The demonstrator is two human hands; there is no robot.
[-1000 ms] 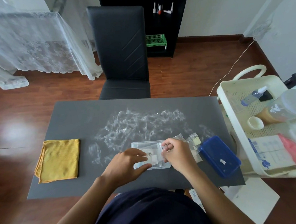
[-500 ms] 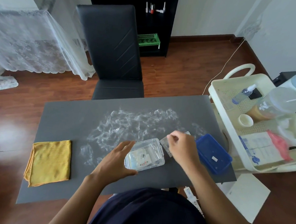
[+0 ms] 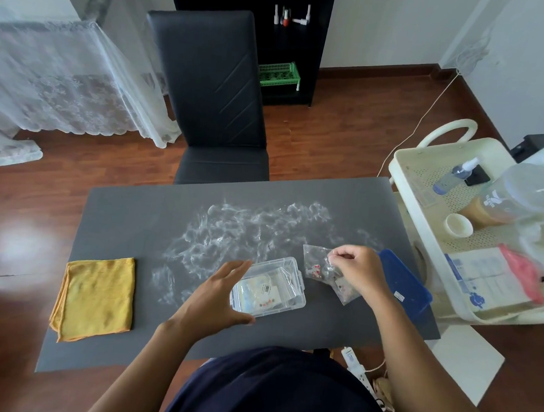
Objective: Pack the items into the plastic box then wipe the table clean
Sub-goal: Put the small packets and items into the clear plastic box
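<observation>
Dark navy clothing (image 3: 273,391) at the near edge, both forearms reaching out over the dark grey rectangular worktop (image 3: 131,217). Left hand (image 3: 210,297) just left of the small clear plastic box (image 3: 269,286), grip wide, fingers straight and spread, thumb below the box's near left corner; whether touching the wall, cannot tell. Inside the box, flat clear packets with a barcode label and small coloured stars. Right hand (image 3: 357,271) just right of the box, grip narrow, fingertips pinching small clear zip bags (image 3: 324,270) holding tiny red and white bits; bags raised off the worktop, hanging beside the box's right wall. Blue rectangular plastic lid (image 3: 408,290) right of the box, beyond the right hand, at the worktop's right edge. Folded yellow cloth (image 3: 94,299) well left of the box, lying flat. White smeared streaks (image 3: 247,233) across the worktop behind the box. Cream plastic trolley (image 3: 421,213) further right of the box, carrying bottles, a small cup and papers. Black high-backed chair (image 3: 212,95) beyond the box, at the far side. Black shelf unit (image 3: 323,44) with a green basket (image 3: 279,74) behind the chair.
</observation>
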